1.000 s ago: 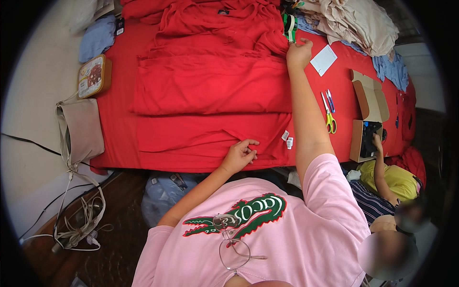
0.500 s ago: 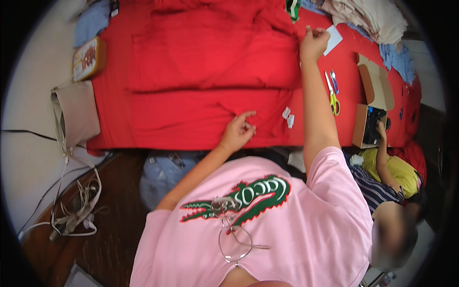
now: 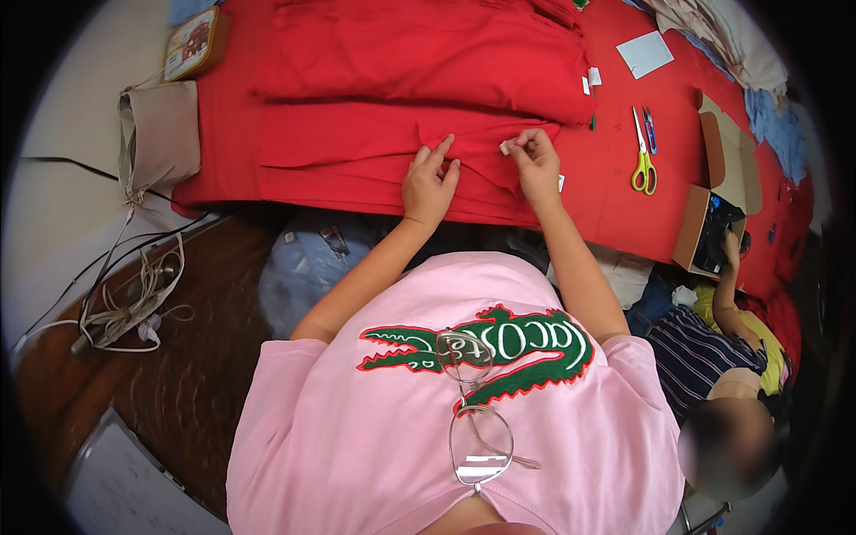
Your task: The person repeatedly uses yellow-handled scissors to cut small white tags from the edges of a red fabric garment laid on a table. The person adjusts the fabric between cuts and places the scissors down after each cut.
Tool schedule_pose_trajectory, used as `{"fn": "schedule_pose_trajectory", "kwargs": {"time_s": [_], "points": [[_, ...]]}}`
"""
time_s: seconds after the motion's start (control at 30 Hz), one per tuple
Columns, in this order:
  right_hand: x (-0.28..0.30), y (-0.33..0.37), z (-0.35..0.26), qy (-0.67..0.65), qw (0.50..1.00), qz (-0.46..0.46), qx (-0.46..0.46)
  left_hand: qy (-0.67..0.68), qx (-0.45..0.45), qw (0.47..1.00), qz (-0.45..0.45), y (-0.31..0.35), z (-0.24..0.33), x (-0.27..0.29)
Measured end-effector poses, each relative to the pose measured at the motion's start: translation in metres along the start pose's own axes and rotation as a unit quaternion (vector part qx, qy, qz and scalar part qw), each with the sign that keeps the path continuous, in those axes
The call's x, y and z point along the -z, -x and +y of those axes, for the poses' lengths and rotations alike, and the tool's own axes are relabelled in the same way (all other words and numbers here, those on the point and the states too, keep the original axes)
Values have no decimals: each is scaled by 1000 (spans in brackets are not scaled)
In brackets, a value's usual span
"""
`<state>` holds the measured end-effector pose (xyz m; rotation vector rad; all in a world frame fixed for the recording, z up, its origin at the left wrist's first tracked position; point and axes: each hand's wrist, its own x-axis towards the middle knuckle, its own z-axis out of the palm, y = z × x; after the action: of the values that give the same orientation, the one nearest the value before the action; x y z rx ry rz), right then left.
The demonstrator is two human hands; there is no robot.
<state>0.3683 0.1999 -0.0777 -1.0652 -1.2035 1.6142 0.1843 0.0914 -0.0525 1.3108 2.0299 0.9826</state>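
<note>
Your right hand (image 3: 538, 168) pinches a small white tag (image 3: 506, 148) while your left hand (image 3: 431, 187), fingers loosely parted, rests over the plain red garment (image 3: 357, 147), which lies wrinkled along the near edge of the red-covered desk (image 3: 615, 192), nearer you than the folded red cloth (image 3: 419, 53) and left of yellow-handled scissors (image 3: 643, 169).

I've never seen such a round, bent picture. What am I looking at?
No machine here: a person works bare-handed, seen from a fisheye camera worn on their head, so straight edges bend. The left hand is over folded red fabric; I can't tell whether it presses. The right hand pinches a whitish piece, too small to identify. Further right on the red-covered table lie yellow-handled scissors, blue thread snips and a white card. Another person's hand is at the open cardboard box.
</note>
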Motion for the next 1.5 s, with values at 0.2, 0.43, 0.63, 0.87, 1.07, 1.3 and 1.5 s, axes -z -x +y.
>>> {"fn": "schedule_pose_trajectory", "kwargs": {"time_s": [0.2,0.43,0.63,0.87,1.07,1.3,1.5], "points": [[-11,-16,-48,100,992,-46,-69,-23,-9,997,77,3,-8,-4],[-44,-24,-9,135,984,-116,31,23,34,995,91,-3,-5,-14],[7,-3,-58,-21,841,-403,-361,32,-31,993,110,-2,-22,-17],[-12,-20,-28,177,966,-186,-35,-4,-17,993,118,-4,-14,-18],[-58,-27,-40,451,872,-182,61,-56,-61,986,142,-5,-22,-17],[-69,-48,-41,615,767,-181,24,-56,-78,989,112,-8,-23,-12],[-34,-32,-53,575,803,-147,-48,80,-62,994,47,-8,-39,15]]}}
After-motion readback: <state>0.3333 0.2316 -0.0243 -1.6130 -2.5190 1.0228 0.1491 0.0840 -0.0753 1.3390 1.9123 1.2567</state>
